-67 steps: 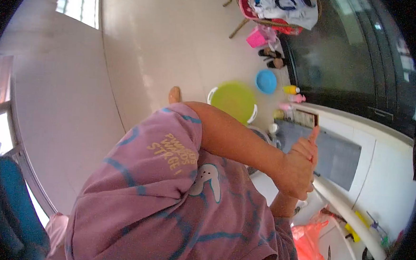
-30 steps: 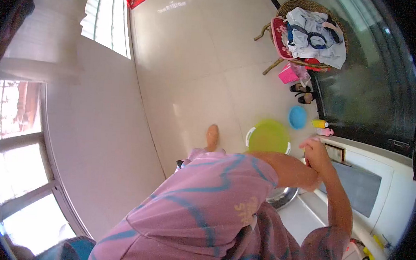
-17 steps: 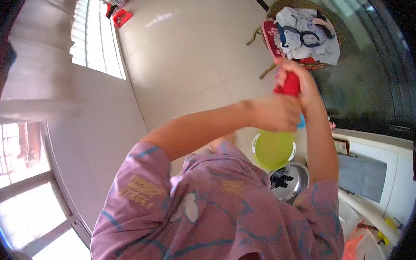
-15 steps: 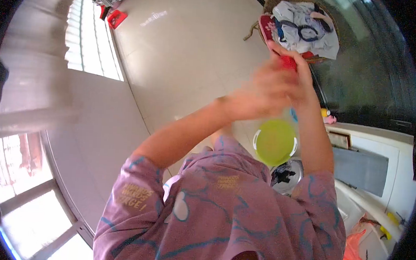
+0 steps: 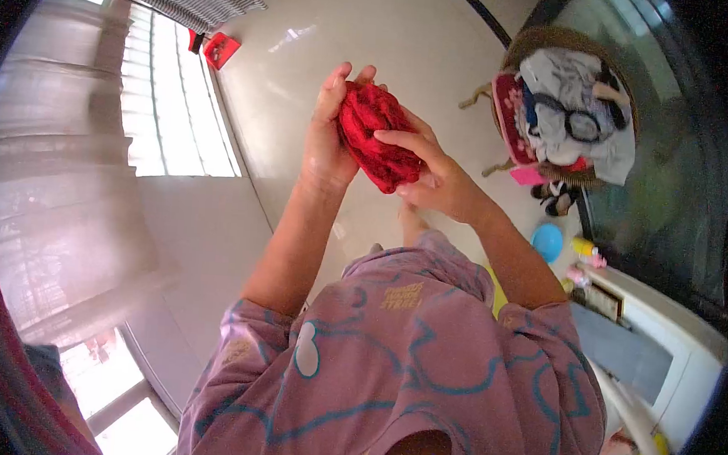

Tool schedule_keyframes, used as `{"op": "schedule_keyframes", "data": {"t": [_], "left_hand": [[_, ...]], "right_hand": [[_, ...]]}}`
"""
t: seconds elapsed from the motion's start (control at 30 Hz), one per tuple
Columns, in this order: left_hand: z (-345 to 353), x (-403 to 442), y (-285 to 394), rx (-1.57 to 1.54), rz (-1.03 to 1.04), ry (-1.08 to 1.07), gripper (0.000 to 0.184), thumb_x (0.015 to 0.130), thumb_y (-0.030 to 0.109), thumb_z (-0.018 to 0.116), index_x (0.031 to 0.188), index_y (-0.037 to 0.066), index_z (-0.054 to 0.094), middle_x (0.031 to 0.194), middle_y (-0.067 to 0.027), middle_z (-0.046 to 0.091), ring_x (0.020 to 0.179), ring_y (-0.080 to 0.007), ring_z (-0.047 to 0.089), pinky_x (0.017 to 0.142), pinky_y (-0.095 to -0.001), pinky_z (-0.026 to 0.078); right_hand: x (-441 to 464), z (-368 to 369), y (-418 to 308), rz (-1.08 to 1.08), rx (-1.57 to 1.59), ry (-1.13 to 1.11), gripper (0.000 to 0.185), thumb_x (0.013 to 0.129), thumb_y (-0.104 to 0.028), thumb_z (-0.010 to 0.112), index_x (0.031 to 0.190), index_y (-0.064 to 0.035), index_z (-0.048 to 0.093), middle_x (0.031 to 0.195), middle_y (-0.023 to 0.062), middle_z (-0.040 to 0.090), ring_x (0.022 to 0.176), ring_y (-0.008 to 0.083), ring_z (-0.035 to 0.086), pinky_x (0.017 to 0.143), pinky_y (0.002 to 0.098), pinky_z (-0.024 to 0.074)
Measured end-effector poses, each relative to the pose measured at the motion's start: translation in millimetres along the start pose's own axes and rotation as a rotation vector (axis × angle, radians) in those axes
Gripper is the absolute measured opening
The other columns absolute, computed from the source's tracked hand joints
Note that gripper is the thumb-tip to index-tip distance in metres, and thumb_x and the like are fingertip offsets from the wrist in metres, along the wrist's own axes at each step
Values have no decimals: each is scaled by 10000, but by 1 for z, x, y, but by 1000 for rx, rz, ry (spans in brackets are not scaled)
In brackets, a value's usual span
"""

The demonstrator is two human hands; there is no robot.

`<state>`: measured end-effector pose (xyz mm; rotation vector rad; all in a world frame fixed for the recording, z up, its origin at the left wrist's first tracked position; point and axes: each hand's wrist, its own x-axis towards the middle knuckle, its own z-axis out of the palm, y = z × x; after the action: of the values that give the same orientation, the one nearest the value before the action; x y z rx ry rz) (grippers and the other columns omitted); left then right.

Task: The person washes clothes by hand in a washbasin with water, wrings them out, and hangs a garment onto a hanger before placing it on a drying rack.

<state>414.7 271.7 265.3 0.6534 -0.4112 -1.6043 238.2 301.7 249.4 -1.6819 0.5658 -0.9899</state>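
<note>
A bunched red cloth (image 5: pixel 378 141), twisted into a thick bundle with deep folds, is held up in front of my body. My left hand (image 5: pixel 330 129) cups its left side, fingertips pointing up past the top. On the other side, my right hand (image 5: pixel 434 173) grips the lower right of the bundle, with a finger lying across its front. Part of both hands' grip is hidden behind the cloth. Below it are bare legs and my purple patterned shirt (image 5: pixel 407 347).
A wicker chair (image 5: pixel 550 40) at the upper right bears a pile of clothes (image 5: pixel 583 116). Shoes (image 5: pixel 556 197) and a blue basin (image 5: pixel 547 242) lie below it. A green basin (image 5: pixel 498 294) is mostly hidden. Left are a red dustpan (image 5: pixel 221 50) and a curtain (image 5: pixel 62 126).
Both hands have moved left in view and spread apart around the red cloth, which was mostly covered by them. The view has shifted, and the green basin is now largely hidden.
</note>
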Motion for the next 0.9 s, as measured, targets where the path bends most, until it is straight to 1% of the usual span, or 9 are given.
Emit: {"op": "schedule_keyframes", "data": {"t": [0.1, 0.13, 0.23, 0.37, 0.4, 0.63, 0.73, 0.8, 0.9], "left_hand": [[-4, 49, 20, -12, 54, -35, 380, 990, 300, 496, 1319, 132, 410, 1345, -126, 473, 1213, -292, 485, 1005, -446, 447], [-6, 61, 27, 20, 79, -55, 408, 991, 292, 492, 1350, 128, 389, 1365, -128, 457, 1239, -290, 466, 1021, -448, 433], [-13, 83, 44, 161, 46, -90, 554, 970, 338, 518, 1435, 118, 311, 1418, -141, 414, 1301, -291, 422, 1070, -449, 388], [-25, 104, 56, 289, -87, -139, 657, 923, 247, 599, 1466, 90, 264, 1410, -119, 424, 1310, -258, 414, 1084, -448, 359], [-33, 112, 57, 294, -111, -143, 678, 904, 251, 616, 1464, 89, 270, 1405, -115, 431, 1308, -257, 417, 1081, -447, 360], [-82, 208, 80, 147, -192, -22, 654, 905, 410, 571, 1401, 44, 355, 1330, -138, 499, 1233, -275, 487, 1034, -421, 408], [-72, 254, 123, -168, -345, -94, 600, 967, 453, 486, 1398, 48, 381, 1364, -120, 479, 1284, -261, 443, 1047, -412, 388], [-80, 286, 144, 80, -282, -120, 579, 971, 431, 491, 1383, 36, 393, 1351, -120, 489, 1267, -255, 459, 1036, -404, 402], [-73, 335, 179, 352, -255, -78, 534, 970, 392, 515, 1333, 9, 438, 1254, -143, 557, 1117, -252, 573, 945, -371, 479]], "right_hand": [[63, -18, 13, 258, 476, 244, 584, 791, -98, 694, 1336, -111, 486, 1398, 178, 423, 1246, 308, 483, 1051, 419, 399], [84, -21, 13, 318, 409, 303, 495, 829, -180, 707, 1272, -58, 525, 1202, 140, 592, 1060, 231, 612, 930, 358, 493], [129, -42, 54, 337, -10, 230, 407, 837, -204, 706, 1186, -38, 579, 1023, 106, 661, 953, 179, 644, 840, 321, 519], [182, -65, 47, 340, -149, 247, 329, 888, -225, 667, 1101, 20, 613, 963, 71, 667, 863, 105, 602, 790, 263, 489], [196, -67, 49, 362, 1, 302, 309, 883, -279, 653, 1018, -2, 641, 916, 87, 672, 827, 164, 640, 769, 306, 510], [286, -68, 81, 672, 1123, 491, 291, 940, -288, 550, 1030, -19, 613, 967, 90, 664, 870, 198, 647, 847, 344, 527], [332, -79, 114, 663, 1167, 374, 370, 966, -378, 502, 1096, -45, 598, 1071, 92, 645, 982, 209, 623, 931, 387, 494], [365, -89, 116, 648, 1224, 257, 391, 960, -370, 529, 1183, -51, 570, 1140, 94, 615, 1060, 196, 588, 986, 379, 452], [408, -92, 107, 542, 634, 225, 446, 915, -282, 626, 1270, -35, 518, 1184, 91, 584, 1108, 189, 559, 1010, 361, 424]]}}
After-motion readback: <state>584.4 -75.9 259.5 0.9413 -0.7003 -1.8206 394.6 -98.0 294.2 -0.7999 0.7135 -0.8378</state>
